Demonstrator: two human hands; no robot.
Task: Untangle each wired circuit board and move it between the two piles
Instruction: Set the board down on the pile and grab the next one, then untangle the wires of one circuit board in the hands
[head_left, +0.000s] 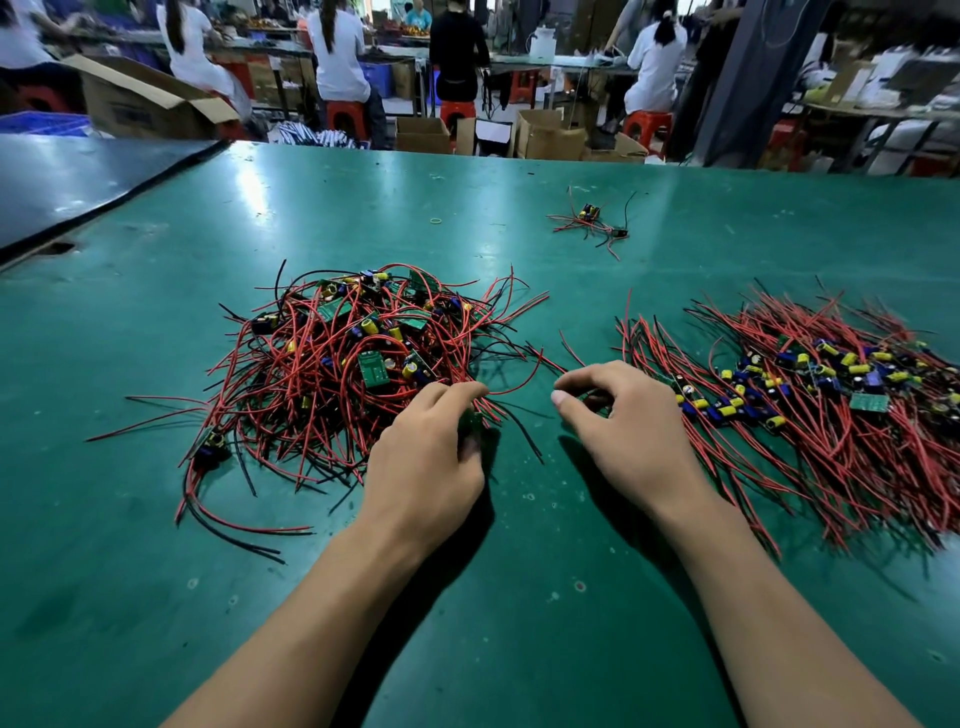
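Green board edge shows under the curled fingers of the left hand (431, 447): it grips a small circuit board (470, 423) at the near right fringe of the tangled pile (358, 364), knuckles up, with red and black leads fanning out from beneath the fingertips. The right hand (621, 421) sits just beside it, apart from it, with its fingers curled and the thumb drawn toward the forefinger; something small and dark lies between them (whether it is actually pinched, I cannot tell). This hand rests at the near left edge of the sorted pile (810, 410), where the boards lie in a band and their red wires run roughly parallel. The tangled pile is a loose mound of looping leads, yellow and blue capacitors and green boards. Both piles lie on the green tabletop (519, 597). Farther back a small cluster of wired boards (592, 221) lies alone, with a yellow rubber band (435, 221) to its left. Beyond the tabletop, people sit on red stools among cardboard boxes (422, 134).
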